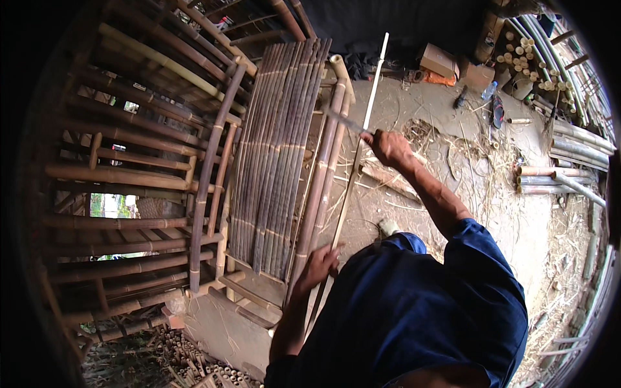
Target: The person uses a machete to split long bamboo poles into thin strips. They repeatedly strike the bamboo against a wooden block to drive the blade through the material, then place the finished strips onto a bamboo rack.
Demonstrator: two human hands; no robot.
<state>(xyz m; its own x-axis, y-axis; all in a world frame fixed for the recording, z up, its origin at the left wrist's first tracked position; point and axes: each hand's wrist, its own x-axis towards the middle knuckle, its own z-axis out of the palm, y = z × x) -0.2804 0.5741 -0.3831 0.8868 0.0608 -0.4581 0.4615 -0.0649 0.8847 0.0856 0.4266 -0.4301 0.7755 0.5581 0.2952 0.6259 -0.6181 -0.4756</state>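
Note:
A long, thin bamboo strip (373, 87) runs slantwise from the far middle down past my body. My left hand (317, 266) is closed around its near part, low beside the bench. Farther up, my right hand (390, 149) grips a knife (347, 121), whose blade points left toward the bench. The blade lies close to the strip; whether it touches cannot be made out. Left of the strip stands a bamboo bench with a seat of dark slats (278, 149) and a thick front rail (328, 158).
Bamboo shavings (424, 139) litter the floor. At the far right are cardboard boxes (440, 61), a plastic bottle (490, 90), a sandal (497, 111) and stacked bamboo poles (576, 152). A bamboo frame (123, 171) rises on the left. Cut bamboo pieces (194, 362) lie at the near left.

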